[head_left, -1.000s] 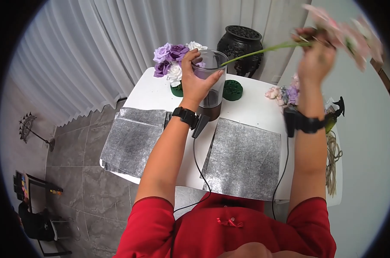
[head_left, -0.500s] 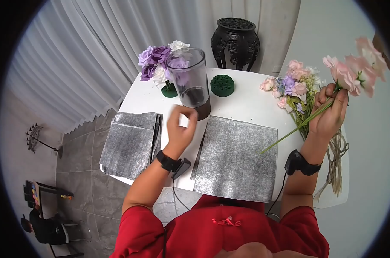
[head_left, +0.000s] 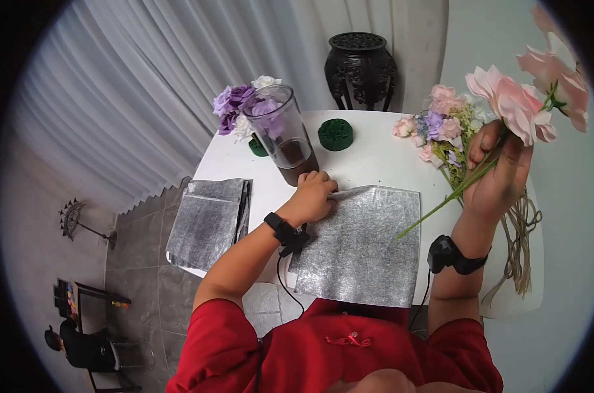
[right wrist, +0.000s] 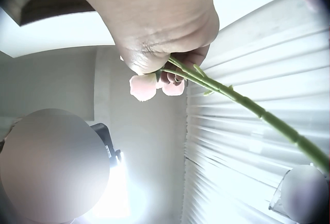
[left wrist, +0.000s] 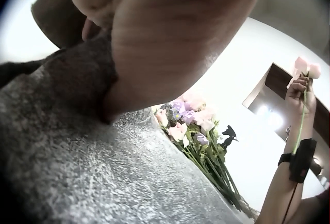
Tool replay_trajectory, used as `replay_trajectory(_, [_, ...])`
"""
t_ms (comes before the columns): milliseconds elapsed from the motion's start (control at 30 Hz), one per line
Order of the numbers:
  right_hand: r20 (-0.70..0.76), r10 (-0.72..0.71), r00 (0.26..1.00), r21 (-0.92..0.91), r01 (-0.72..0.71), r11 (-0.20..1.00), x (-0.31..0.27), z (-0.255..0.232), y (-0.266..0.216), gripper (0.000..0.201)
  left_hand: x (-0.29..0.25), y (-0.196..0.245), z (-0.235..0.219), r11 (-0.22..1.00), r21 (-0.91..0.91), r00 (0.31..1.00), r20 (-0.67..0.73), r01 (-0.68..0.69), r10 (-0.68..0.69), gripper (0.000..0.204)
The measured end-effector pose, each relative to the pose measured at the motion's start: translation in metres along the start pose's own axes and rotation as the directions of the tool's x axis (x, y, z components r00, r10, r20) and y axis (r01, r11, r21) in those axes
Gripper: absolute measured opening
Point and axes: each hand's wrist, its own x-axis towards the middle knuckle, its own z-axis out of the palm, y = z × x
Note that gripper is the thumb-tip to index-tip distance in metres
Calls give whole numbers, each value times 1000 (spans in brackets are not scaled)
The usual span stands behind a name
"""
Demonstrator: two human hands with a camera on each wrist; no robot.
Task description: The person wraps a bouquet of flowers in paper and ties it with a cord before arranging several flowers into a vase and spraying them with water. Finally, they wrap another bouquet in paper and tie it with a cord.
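In the head view my right hand (head_left: 496,170) grips the green stem (head_left: 441,205) of an artificial flower with large pink blooms (head_left: 509,105), held up at the right with the stem's end over a silver-grey fabric-like sheet (head_left: 369,249). The right wrist view shows the stem (right wrist: 263,113) running out of the curled fingers. My left hand (head_left: 311,196) is at the sheet's far left corner, where it pinches the edge. Up close, the sheet (left wrist: 93,167) bunches up by the thumb. Just beyond that hand stands a clear vase (head_left: 280,128) with a dark lower part.
A stack of grey sheets (head_left: 208,219) lies at the left. Purple and white roses (head_left: 234,105) stand behind the vase, beside a round green foam block (head_left: 335,134). Mixed flowers (head_left: 441,128) and a bundle of cord (head_left: 516,242) lie at the right. Another person (head_left: 84,344) sits far left.
My left hand has let go of the vase and come down to the corner of the sheet. My right hand has drawn the pink flower out of the vase and lowered it at the right.
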Motion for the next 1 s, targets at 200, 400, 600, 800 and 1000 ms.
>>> replay_trajectory(200, [14,-9,1000,-46,9,999,4,-7,-3,37,-60,-18,-54,869,-491,996,-33,55,-81,23])
replay_trajectory(400, [-40,-30,999,-83,26,996,6,-9,-3,41,-146,-85,-153,721,-597,933,167,352,-318,15])
replay_trajectory(600, [0,-19,1000,-90,19,996,4,-4,-1,37,-176,-202,-201,578,-611,811,196,541,-552,16])
replay_trajectory(800, [-7,-16,1000,-114,15,993,1,-4,1,37,-185,-325,-130,709,-10,704,-100,705,-703,34])
replay_trajectory(1000, [-31,-11,999,-113,7,994,4,-5,4,39,-149,-306,-76,781,84,744,-381,619,-549,58])
